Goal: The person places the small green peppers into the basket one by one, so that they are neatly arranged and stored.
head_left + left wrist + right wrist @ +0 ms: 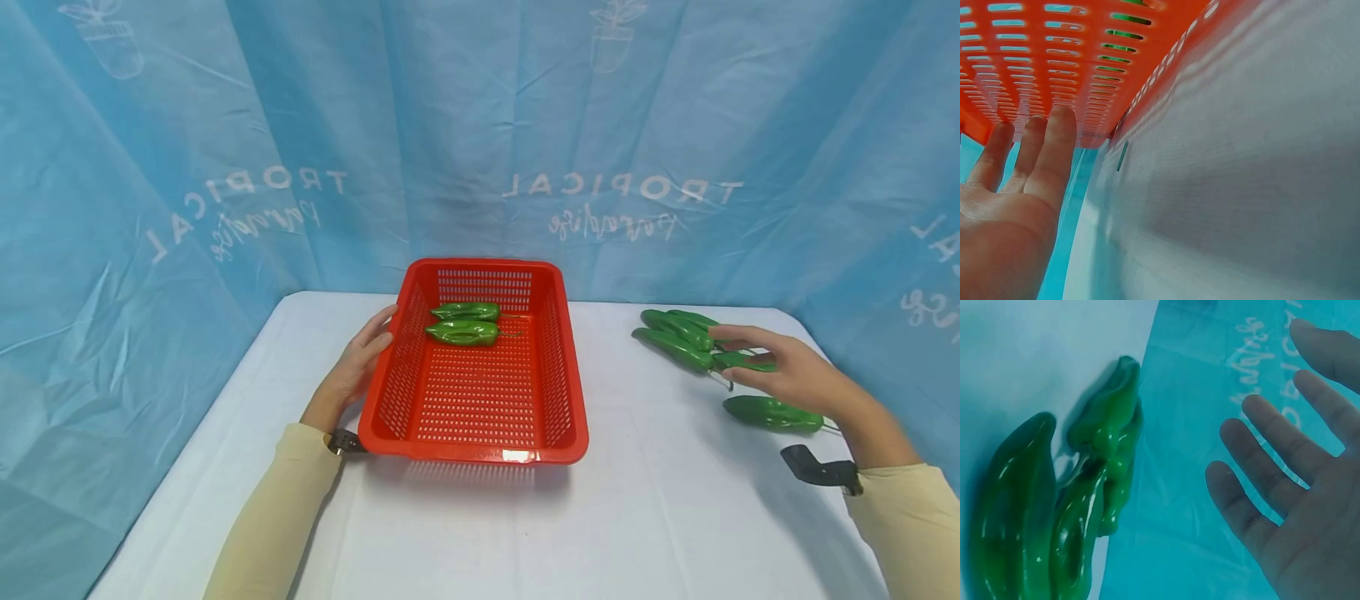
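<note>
A red plastic basket (480,404) stands on the table with two green peppers (461,333) lying at its back left. My left hand (358,367) touches the basket's left side with extended fingers; the left wrist view shows the fingertips (1062,122) against the slotted wall. On the right, my right hand (795,372) is held over a group of green peppers (678,348), its fingers spread and nothing in its grasp. Part of that group is hidden beneath the hand. Nearer the wrist lies another pepper (772,414). In the right wrist view, the fingers are apart from the peppers (1016,519).
White cloth (630,517) covers the table. Blue printed curtains (465,125) enclose its back and both sides, close behind the pepper group. The basket's raised rim (576,400) lies between the two hands.
</note>
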The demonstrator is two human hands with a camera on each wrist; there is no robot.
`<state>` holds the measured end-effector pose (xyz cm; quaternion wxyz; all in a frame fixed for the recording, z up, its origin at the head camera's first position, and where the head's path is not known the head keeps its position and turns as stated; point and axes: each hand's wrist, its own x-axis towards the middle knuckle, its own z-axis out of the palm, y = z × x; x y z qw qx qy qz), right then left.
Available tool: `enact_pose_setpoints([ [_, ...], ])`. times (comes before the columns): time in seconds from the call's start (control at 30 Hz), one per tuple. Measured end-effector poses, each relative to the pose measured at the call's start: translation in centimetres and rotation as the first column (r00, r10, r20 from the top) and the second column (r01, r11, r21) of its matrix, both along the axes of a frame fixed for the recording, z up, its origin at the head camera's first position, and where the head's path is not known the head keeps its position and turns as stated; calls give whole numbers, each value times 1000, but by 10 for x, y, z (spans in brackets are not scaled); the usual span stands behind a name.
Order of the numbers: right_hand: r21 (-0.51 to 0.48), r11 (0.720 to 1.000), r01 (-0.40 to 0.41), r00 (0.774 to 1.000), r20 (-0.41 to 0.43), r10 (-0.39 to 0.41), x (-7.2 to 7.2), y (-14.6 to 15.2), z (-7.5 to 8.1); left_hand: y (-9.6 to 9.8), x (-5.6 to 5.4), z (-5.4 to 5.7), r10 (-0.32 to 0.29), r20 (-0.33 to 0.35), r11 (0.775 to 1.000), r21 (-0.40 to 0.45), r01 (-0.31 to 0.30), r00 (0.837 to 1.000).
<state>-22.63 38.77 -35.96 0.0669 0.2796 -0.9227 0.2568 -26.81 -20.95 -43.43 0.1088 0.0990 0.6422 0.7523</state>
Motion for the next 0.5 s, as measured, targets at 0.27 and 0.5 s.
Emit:
enact_pose_setpoints([
  [0.27, 6, 999, 33, 999, 25, -33, 6, 3, -2, 0, -1, -2, -9, 4, 1000, 17, 9, 1000],
  [0.5, 11, 998, 68, 997, 20, -68, 11, 6, -1, 2, 1, 1, -15, 17, 999, 39, 14, 1000],
])
